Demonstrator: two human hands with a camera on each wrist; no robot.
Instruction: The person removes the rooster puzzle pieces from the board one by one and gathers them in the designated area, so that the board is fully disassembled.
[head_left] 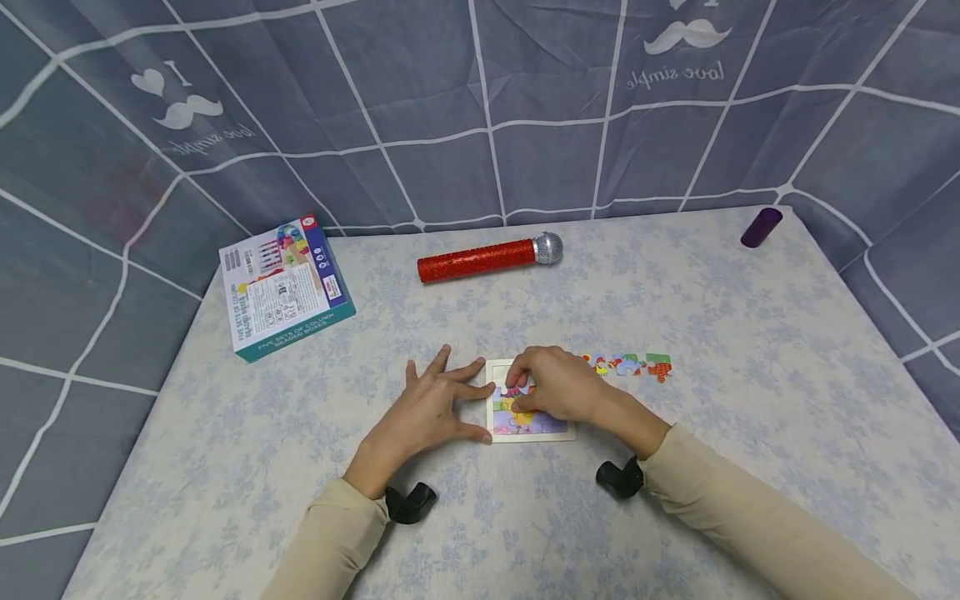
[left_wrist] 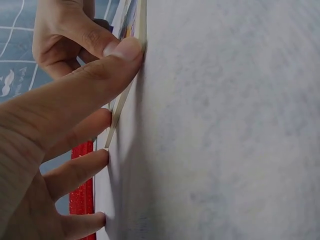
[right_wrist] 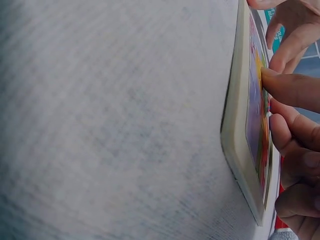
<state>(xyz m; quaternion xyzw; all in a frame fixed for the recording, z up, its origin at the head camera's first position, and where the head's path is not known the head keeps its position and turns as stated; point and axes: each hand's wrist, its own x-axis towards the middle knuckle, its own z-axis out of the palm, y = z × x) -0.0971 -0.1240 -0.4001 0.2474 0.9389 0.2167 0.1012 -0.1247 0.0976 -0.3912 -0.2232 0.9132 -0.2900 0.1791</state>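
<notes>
A small jigsaw puzzle in a pale tray (head_left: 558, 437) lies flat on the table, its lower part filled with purple and yellow pieces. My left hand (head_left: 431, 408) has its fingers spread, with thumb and fingertips touching the tray's left edge; the left wrist view shows the thumb on that edge (left_wrist: 143, 25). Above the tray, my right hand (head_left: 558, 385) has thumb and index finger bent down onto a puzzle piece (head_left: 525, 389), mostly hidden by the fingers. Loose puzzle pieces (head_left: 628, 365) lie in a row right of the tray, partly behind that hand.
A red glittery microphone (head_left: 480, 261) lies behind the tray. At the back left is a bead-set box (head_left: 288, 287), and a dark purple cylinder (head_left: 761, 227) lies at the back right. A grey-blue checked curtain (head_left: 450, 100) hangs behind the patterned table (head_left: 712, 308).
</notes>
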